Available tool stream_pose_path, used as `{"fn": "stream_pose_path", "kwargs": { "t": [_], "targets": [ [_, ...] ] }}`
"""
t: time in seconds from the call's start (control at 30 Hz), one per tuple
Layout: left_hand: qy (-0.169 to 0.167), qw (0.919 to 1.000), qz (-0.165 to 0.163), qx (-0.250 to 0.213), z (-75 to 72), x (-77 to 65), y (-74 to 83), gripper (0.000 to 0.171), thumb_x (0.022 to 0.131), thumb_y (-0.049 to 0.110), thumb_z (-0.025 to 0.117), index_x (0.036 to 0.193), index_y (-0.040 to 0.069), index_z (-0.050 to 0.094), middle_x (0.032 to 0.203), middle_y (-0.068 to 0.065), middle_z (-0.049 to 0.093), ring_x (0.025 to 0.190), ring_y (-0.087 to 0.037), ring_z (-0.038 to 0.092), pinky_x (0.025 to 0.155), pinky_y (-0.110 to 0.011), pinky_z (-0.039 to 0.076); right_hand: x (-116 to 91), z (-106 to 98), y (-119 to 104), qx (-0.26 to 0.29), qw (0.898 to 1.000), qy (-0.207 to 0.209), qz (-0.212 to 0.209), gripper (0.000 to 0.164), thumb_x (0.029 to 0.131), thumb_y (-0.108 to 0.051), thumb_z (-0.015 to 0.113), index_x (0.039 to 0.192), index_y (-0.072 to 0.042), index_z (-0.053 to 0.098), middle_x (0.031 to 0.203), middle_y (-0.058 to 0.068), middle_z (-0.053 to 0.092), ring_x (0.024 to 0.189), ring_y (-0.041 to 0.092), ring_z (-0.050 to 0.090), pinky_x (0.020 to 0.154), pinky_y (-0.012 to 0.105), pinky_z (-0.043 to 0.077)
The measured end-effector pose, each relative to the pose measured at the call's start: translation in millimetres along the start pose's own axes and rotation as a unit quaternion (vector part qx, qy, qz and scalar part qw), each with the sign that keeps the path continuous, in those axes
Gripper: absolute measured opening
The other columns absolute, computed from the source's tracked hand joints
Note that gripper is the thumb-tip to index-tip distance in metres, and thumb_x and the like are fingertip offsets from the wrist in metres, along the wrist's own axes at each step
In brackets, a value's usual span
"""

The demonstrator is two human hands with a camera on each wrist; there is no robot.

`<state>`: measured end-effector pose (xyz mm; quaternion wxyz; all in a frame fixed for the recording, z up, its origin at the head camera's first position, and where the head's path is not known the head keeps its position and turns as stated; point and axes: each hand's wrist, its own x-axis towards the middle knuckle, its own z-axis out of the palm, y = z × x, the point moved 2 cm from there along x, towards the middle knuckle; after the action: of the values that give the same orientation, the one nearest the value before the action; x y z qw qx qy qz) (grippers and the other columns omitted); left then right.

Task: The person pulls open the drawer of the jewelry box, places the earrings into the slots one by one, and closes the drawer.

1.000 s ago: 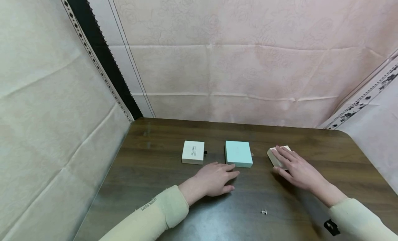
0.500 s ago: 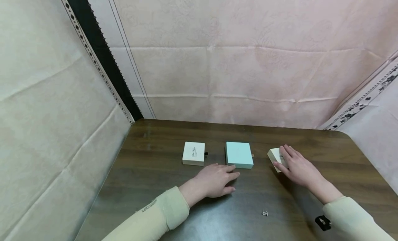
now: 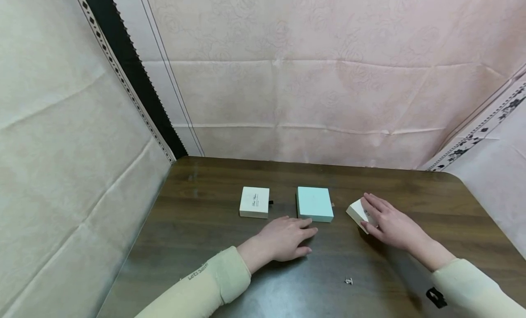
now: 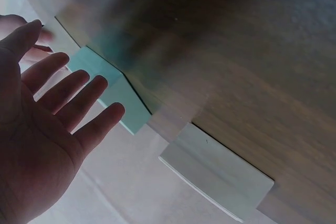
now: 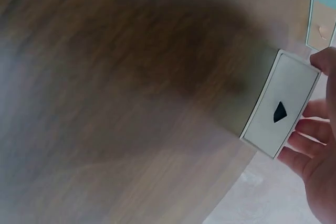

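Observation:
My right hand (image 3: 392,224) holds a small white box (image 3: 356,213) at the table's right side, with fingers over its top and the thumb at its near left edge. In the right wrist view, a side of this box (image 5: 268,116) shows a black tab (image 5: 280,112); the fingertips are hidden behind it. Fingers spread, my left hand (image 3: 279,239) lies low over the table, close in front of a flat teal box (image 3: 315,203), and its index fingertip overlaps the box's near edge. Left of that is another white box (image 3: 254,202) with dark lettering and a black tab.
A tiny silvery piece (image 3: 348,281) lies on the brown wooden table (image 3: 312,288) between the forearms. By the right sleeve is a small black object (image 3: 436,297). Pale patterned cloth (image 3: 304,80) hangs behind the table, and more covers the left and right sides.
The right hand shifted right over its white box, then came back left; the box has turned slightly and slid a little left and nearer. The left hand stays where it was.

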<state>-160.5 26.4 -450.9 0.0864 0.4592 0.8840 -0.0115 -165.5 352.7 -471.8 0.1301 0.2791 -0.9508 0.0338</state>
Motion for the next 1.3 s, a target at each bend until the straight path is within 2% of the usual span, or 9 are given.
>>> {"fn": "stream_pose_path", "kwargs": {
  "t": [0.47, 0.67, 0.8, 0.93, 0.97, 1.03, 1.13, 1.17, 1.3],
  "targets": [
    [-0.005, 1.0000, 0.003, -0.002, 2.6, 4.7, 0.1, 0.057, 0.110, 0.052, 0.054, 0.162, 0.029, 0.050, 0.169, 0.003, 0.043, 0.150, -0.015, 0.048, 0.123, -0.039, 0.040, -7, -7, -6, 0.000, 0.998, 0.005, -0.060, 0.070, 0.082, -0.018, 0.088, 0.143, 0.005, 0.064, 0.147, 0.027, 0.060, 0.128, 0.045, 0.061, 0.091, 0.056, 0.058],
    [-0.004, 1.0000, 0.006, -0.002, 3.4, 5.9, 0.8, 0.057, 0.110, 0.051, 0.055, 0.161, 0.028, 0.051, 0.169, 0.002, 0.043, 0.150, -0.014, 0.048, 0.123, -0.039, 0.040, -9, -7, -1, -0.015, 0.996, 0.012, -0.092, 0.074, 0.078, -0.013, 0.087, 0.145, 0.004, 0.062, 0.149, 0.026, 0.059, 0.133, 0.041, 0.061, 0.093, 0.050, 0.055],
    [-0.005, 1.0000, 0.006, -0.005, 3.5, 6.3, 1.2, 0.057, 0.110, 0.052, 0.056, 0.161, 0.028, 0.051, 0.169, 0.003, 0.043, 0.150, -0.013, 0.048, 0.122, -0.039, 0.040, -7, -4, 2, -0.025, 0.992, 0.026, -0.119, 0.075, 0.075, -0.009, 0.086, 0.145, 0.005, 0.062, 0.150, 0.024, 0.060, 0.139, 0.035, 0.059, 0.109, 0.033, 0.045],
    [-0.006, 0.9999, 0.007, -0.010, 4.4, 6.6, 1.6, 0.056, 0.110, 0.051, 0.055, 0.162, 0.028, 0.050, 0.169, 0.003, 0.043, 0.150, -0.014, 0.048, 0.123, -0.040, 0.040, -5, -3, 4, -0.028, 0.990, 0.023, -0.134, 0.077, 0.074, -0.004, 0.088, 0.146, 0.006, 0.060, 0.150, 0.025, 0.060, 0.134, 0.042, 0.062, 0.126, 0.016, 0.018],
    [-0.007, 0.9999, 0.007, -0.011, 4.6, 6.5, 1.7, 0.056, 0.110, 0.051, 0.055, 0.162, 0.028, 0.050, 0.169, 0.002, 0.043, 0.150, -0.015, 0.048, 0.123, -0.040, 0.040, -4, -4, 5, -0.030, 0.990, 0.020, -0.135, 0.078, 0.074, -0.003, 0.088, 0.146, 0.006, 0.060, 0.150, 0.025, 0.060, 0.132, 0.044, 0.062, 0.127, 0.020, 0.020],
    [-0.008, 0.9999, 0.006, -0.012, 4.7, 6.5, 2.0, 0.056, 0.110, 0.051, 0.055, 0.162, 0.028, 0.050, 0.169, 0.002, 0.043, 0.150, -0.015, 0.048, 0.123, -0.040, 0.040, -1, -5, 5, -0.035, 0.990, 0.010, -0.135, 0.078, 0.075, -0.001, 0.089, 0.146, 0.007, 0.059, 0.150, 0.026, 0.059, 0.131, 0.046, 0.063, 0.124, 0.033, 0.036],
    [-0.007, 0.9999, 0.006, -0.010, 4.2, 7.0, 2.5, 0.056, 0.110, 0.051, 0.056, 0.161, 0.028, 0.051, 0.169, 0.003, 0.043, 0.150, -0.014, 0.048, 0.122, -0.040, 0.041, 2, -6, 7, -0.036, 0.990, -0.002, -0.136, 0.078, 0.076, 0.001, 0.089, 0.147, 0.007, 0.058, 0.150, 0.027, 0.059, 0.131, 0.047, 0.062, 0.104, 0.053, 0.055],
    [-0.007, 0.9999, 0.006, -0.009, 4.2, 7.3, 2.8, 0.056, 0.110, 0.051, 0.056, 0.161, 0.028, 0.051, 0.169, 0.003, 0.043, 0.150, -0.014, 0.048, 0.122, -0.040, 0.041, 3, -6, 7, -0.036, 0.990, -0.004, -0.138, 0.077, 0.076, 0.001, 0.089, 0.146, 0.007, 0.058, 0.150, 0.027, 0.059, 0.131, 0.047, 0.062, 0.098, 0.057, 0.057],
    [-0.004, 0.9999, 0.010, -0.005, 4.6, 9.1, 4.4, 0.056, 0.110, 0.050, 0.056, 0.161, 0.028, 0.051, 0.169, 0.003, 0.043, 0.149, -0.014, 0.049, 0.122, -0.040, 0.042, 6, -5, 8, -0.038, 0.988, -0.004, -0.151, 0.075, 0.076, 0.003, 0.088, 0.145, 0.008, 0.059, 0.149, 0.028, 0.059, 0.130, 0.046, 0.063, 0.097, 0.057, 0.058]
  ]
}}
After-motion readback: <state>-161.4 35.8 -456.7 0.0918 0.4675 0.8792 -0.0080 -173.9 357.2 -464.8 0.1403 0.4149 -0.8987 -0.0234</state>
